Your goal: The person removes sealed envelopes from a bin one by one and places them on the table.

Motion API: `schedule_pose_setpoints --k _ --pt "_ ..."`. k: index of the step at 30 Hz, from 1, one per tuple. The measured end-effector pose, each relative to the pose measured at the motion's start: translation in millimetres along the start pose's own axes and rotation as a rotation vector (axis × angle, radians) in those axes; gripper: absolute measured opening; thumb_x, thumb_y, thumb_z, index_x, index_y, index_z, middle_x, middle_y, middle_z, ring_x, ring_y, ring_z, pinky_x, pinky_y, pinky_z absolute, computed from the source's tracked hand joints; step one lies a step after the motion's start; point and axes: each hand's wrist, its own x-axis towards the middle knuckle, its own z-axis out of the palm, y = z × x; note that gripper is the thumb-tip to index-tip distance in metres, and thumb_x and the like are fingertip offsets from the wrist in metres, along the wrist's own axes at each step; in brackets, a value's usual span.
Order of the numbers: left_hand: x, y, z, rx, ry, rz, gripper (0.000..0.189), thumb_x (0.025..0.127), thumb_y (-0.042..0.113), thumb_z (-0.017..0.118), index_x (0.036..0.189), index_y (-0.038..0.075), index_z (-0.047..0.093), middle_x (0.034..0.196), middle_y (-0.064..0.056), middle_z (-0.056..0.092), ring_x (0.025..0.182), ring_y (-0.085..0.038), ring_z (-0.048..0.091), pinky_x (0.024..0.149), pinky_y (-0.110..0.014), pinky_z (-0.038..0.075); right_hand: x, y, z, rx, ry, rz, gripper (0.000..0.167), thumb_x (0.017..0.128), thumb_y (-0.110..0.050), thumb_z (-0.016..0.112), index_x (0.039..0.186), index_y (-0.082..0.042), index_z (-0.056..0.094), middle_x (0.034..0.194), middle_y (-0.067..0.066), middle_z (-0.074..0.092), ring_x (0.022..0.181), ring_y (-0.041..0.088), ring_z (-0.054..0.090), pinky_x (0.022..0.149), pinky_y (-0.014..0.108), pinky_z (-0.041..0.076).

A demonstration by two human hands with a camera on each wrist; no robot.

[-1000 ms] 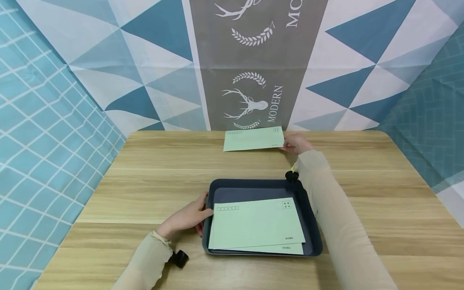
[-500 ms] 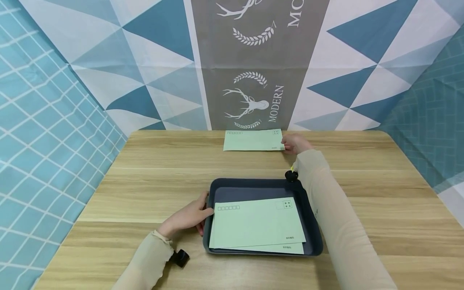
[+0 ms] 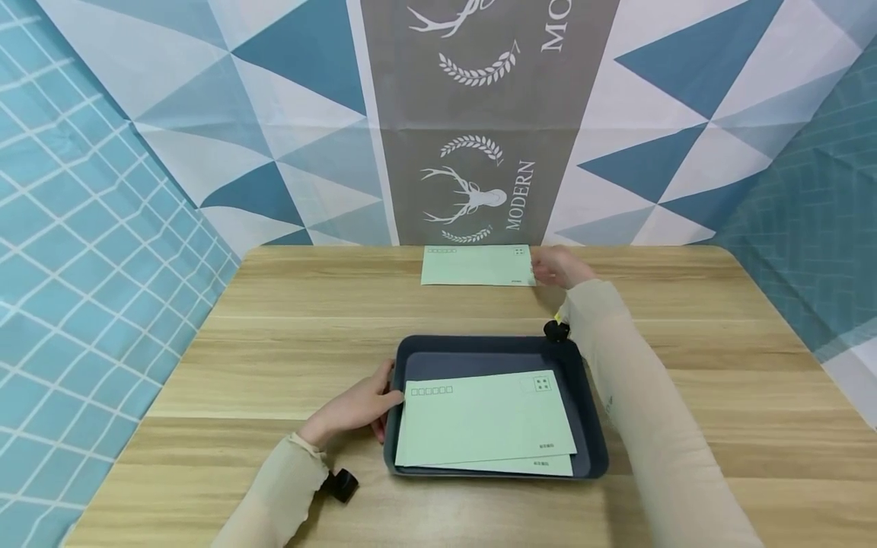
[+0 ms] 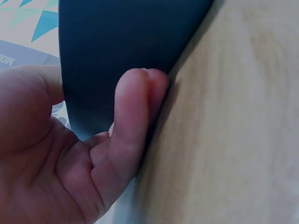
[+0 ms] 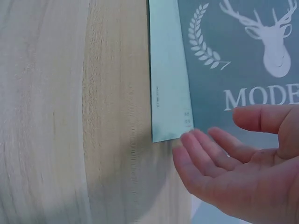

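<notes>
A dark blue-grey tray [image 3: 473, 366] lies on the table, and my left hand [image 3: 358, 409] grips its left rim. In the left wrist view the thumb goes over the edge of the tray [image 4: 103, 42] and the fingers press its outer wall. Two pale green envelopes [image 3: 485, 422], slightly fanned, overlap inside the tray. Another pale green envelope [image 3: 477, 266] lies flat at the table's far edge. My right hand [image 3: 560, 267] is at that envelope's right end, holding nothing. The right wrist view shows its fingers [image 5: 198, 154] loosely bent, fingertips right at the corner of the envelope [image 5: 169, 79].
The wood-grain table [image 3: 288, 342] ends at a patterned cloth backdrop [image 3: 473, 106] with deer heads and triangles. A blue gridded cloth [image 3: 103, 251] hangs on the left. My right forearm [image 3: 651, 411] reaches past the tray's right side.
The far envelope, tilted in the right hand a second ago, now lies flat at the back edge. The right fingers have let go of it. My left hand stays on the tray.
</notes>
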Motion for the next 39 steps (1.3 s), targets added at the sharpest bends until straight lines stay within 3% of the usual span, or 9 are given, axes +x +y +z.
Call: schedule_pose_setpoints --k 3,5,8,14,20,26,31,35,39 --pt "0.3 -1.6 -0.9 0.006 0.005 0.001 0.049 0.092 0.004 0.038 0.135 -0.004 0.017 0.07 -0.015 0.057 0.045 -0.024 0.056 0.045 -0.046 0.053 -36.0 -18 6 -0.025 -0.035 -0.048 0.042 0.092 -0.013 0.042 0.131 0.003 0.038 0.11 0.01 0.05 0.095 0.018 0.051 0.1 0.035 0.041" --pt "2.2 -5.0 -1.1 0.008 0.007 -0.012 0.049 0.092 0.004 0.039 0.136 -0.003 0.018 0.071 -0.015 0.058 0.046 -0.024 0.056 0.046 -0.046 0.053 -48.2 -25 5 -0.044 -0.069 -0.086 0.046 0.095 -0.013 0.04 0.137 0.004 0.03 0.124 0.016 0.045 0.103 0.019 0.05 0.104 0.038 0.037" --pt "6.9 -15.1 -1.1 0.006 0.006 -0.011 0.05 0.092 0.006 0.039 0.136 -0.002 0.017 0.073 -0.014 0.058 0.046 -0.025 0.057 0.046 -0.046 0.053 -61.2 -33 2 -0.084 -0.075 -0.138 0.045 0.095 -0.012 0.042 0.136 0.004 0.032 0.133 0.02 0.041 0.106 0.022 0.052 0.105 0.04 0.037" --pt "11.5 -25.7 -2.0 0.0 0.008 -0.009 0.05 0.093 0.009 0.041 0.137 0.003 0.018 0.074 -0.013 0.059 0.046 -0.022 0.056 0.043 -0.041 0.053 -90.0 -37 5 -0.291 -0.059 -0.312 0.035 0.095 -0.016 0.045 0.125 0.002 0.047 0.123 0.021 0.051 0.112 0.032 0.049 0.1 0.043 0.04" --pt "11.0 -24.8 -1.4 -0.013 -0.001 -0.005 0.051 0.093 0.011 0.042 0.137 0.003 0.018 0.074 -0.013 0.059 0.046 -0.022 0.057 0.043 -0.041 0.053 -130.5 -35 17 -0.608 0.017 -0.54 0.024 0.093 -0.017 0.049 0.11 -0.005 0.062 0.104 0.014 0.062 0.09 0.026 0.056 0.077 0.037 0.048" --pt "10.8 -24.4 -1.1 -0.015 0.009 -0.012 0.05 0.092 0.009 0.04 0.137 0.003 0.018 0.076 -0.014 0.058 0.045 -0.023 0.057 0.043 -0.042 0.053 -163.0 -25 32 -0.82 -0.043 -0.68 0.019 0.091 -0.012 0.053 0.104 -0.006 0.065 0.096 0.009 0.066 0.078 0.018 0.058 0.069 0.031 0.05" --pt "3.0 -8.1 0.3 -0.009 0.009 -0.024 0.047 0.091 0.004 0.04 0.134 -0.002 0.021 0.076 -0.017 0.058 0.047 -0.026 0.057 0.046 -0.046 0.053 -177.7 -2 44 -1.002 -0.098 -0.788 0.014 0.087 -0.009 0.059 0.096 -0.006 0.069 0.091 0.006 0.069 0.074 0.012 0.062 0.066 0.027 0.054" --pt "7.2 -16.0 0.1 -0.01 0.011 -0.028 0.048 0.092 0.006 0.04 0.135 0.0 0.019 0.076 -0.016 0.058 0.046 -0.023 0.056 0.045 -0.045 0.053 -187.0 16 49 -1.126 -0.148 -0.768 0.015 0.084 -0.012 0.063 0.096 -0.005 0.07 0.09 0.004 0.069 0.076 0.012 0.063 0.068 0.027 0.055" --pt "12.9 -28.4 -0.7 -0.019 0.009 -0.019 0.05 0.093 0.01 0.041 0.137 0.004 0.018 0.076 -0.014 0.058 0.045 -0.021 0.056 0.043 -0.042 0.053 -193.4 30 49 -1.246 -0.194 -0.642 0.034 0.079 -0.026 0.07 0.105 -0.006 0.066 0.1 0.004 0.067 0.088 0.017 0.063 0.076 0.033 0.054"
